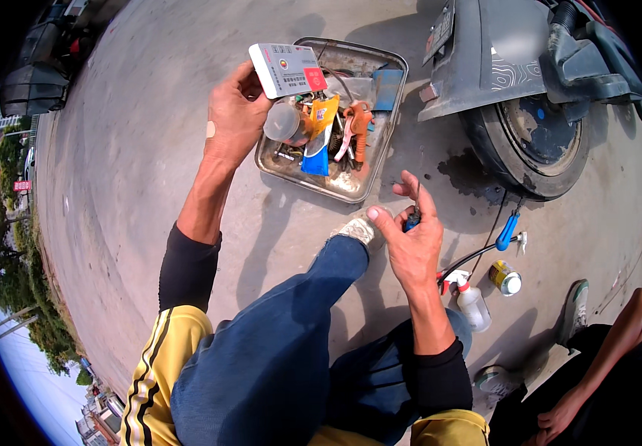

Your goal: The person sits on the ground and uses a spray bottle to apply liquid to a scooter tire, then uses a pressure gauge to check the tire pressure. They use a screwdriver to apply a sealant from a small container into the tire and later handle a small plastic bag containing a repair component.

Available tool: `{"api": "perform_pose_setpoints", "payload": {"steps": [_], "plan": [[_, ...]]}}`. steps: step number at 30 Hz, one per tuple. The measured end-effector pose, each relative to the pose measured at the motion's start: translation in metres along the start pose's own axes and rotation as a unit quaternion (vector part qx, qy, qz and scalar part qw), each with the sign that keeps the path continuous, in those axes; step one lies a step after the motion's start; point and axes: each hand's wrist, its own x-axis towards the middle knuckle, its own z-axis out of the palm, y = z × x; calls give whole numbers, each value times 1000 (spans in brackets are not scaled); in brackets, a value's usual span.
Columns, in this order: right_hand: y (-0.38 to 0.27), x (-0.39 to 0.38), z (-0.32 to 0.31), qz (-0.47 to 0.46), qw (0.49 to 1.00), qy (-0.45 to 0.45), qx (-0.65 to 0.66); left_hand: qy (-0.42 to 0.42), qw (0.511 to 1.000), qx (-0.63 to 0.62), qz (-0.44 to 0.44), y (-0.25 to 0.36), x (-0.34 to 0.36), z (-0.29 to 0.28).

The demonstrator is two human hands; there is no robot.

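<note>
My left hand (235,115) grips a flat grey-and-white box (287,70) with a red corner, above the far left edge of a metal tray (321,192). Loosely held in my right hand (416,245) is a small tool with a blue handle (412,221) and what looks like a thin metal shaft; its tip is hard to make out. Within the tray lie an orange-handled tool (358,137), a yellow-and-blue packet (319,137), a clear round tub (284,123) and other small tools. A blue-handled tool (508,232) appears to hang from the tyre (518,152).
Right of my leg stand a spray bottle (473,306) with a red-and-white trigger and a yellow can (504,276). A black hose (477,254) runs beside them. A scooter's rear end (499,52) fills the upper right. Another person's arm (611,357) and shoes are at lower right.
</note>
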Motion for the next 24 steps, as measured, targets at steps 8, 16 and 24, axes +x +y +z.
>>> {"api": "perform_pose_setpoints", "payload": {"steps": [8,16,24], "plan": [[-6,-3,12,-168,967,-92,-168,-292,920,-202,-166,11,-107,-15],[2,-10,11,-186,942,-133,-243,-295,922,-126,-216,6,-141,-5],[5,-8,11,-193,948,-115,-227,-194,916,-261,-234,4,-170,19]]}}
